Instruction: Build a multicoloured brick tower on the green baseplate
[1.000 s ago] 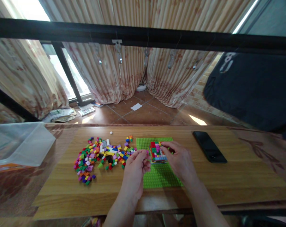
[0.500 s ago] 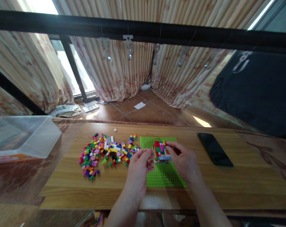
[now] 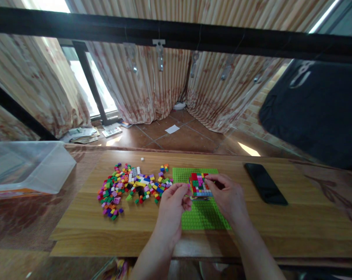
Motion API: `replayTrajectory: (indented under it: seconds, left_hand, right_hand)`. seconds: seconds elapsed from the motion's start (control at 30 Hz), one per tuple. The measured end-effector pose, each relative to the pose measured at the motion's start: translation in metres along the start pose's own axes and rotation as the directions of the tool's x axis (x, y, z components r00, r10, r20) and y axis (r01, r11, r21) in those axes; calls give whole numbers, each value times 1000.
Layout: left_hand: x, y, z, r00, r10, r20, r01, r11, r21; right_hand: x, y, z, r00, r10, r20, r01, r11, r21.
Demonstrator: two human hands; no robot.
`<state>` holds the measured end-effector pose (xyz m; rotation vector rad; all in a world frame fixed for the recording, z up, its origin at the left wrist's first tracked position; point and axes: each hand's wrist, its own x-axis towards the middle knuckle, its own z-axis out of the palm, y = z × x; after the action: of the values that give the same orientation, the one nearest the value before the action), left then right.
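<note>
A block-shaped build of multicoloured toy bricks (image 3: 201, 185) stands on a green studded baseplate (image 3: 203, 219). My left hand (image 3: 174, 200) is at its left side, thumb and forefinger pinched together, and a bit of pink that looks like a small brick shows at the fingertips. Over the right part of the build's top is my right hand (image 3: 228, 196), its thumb and forefinger closed close to the surface. Whatever those right fingertips may hold is hidden. Loose bricks (image 3: 117, 200) in many colours lie spread out left of the baseplate.
A black phone (image 3: 265, 183) lies on the wooden table (image 3: 304, 221) to the right. One white brick (image 3: 142, 159) sits apart near the far edge. At the left is a translucent plastic bin (image 3: 47, 165). A dark bar (image 3: 176, 37) crosses above, in front of curtains.
The right fingertips have shifted slightly over the top of the build. My left hand keeps its pinch at the build's left side. The whole view has moved very slightly.
</note>
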<state>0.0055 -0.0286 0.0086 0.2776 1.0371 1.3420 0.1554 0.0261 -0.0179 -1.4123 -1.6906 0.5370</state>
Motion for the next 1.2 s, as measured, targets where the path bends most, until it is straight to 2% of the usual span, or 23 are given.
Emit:
replayTrajectory:
  seconds: [0.33, 0.5, 0.7, 1.03, 1.13, 1.2]
  left_hand:
    - [1, -5, 0, 1000, 8, 4, -8, 1000, 19]
    - [2, -9, 1, 1000, 7, -27, -6, 999, 49]
    - [3, -11, 1, 1000, 5, -24, -3, 996, 85]
    - [5, -11, 2, 1000, 10, -18, -9, 995, 99]
    - [4, -10, 2, 1000, 18, -9, -17, 996, 91]
    - [4, -10, 1, 1000, 18, 0, -18, 996, 85]
  right_hand:
    - [0, -1, -2, 995, -85, 57, 91, 989, -120]
    - [-1, -5, -1, 988, -145, 44, 150, 982, -116]
    - [0, -6, 1, 989, -139, 44, 143, 984, -107]
    - [-2, 0, 1, 991, -131, 6, 131, 991, -39]
    - [-5, -3, -4, 992, -130, 1, 130, 991, 32]
    - [-8, -7, -6, 989, -139, 46, 134, 985, 110]
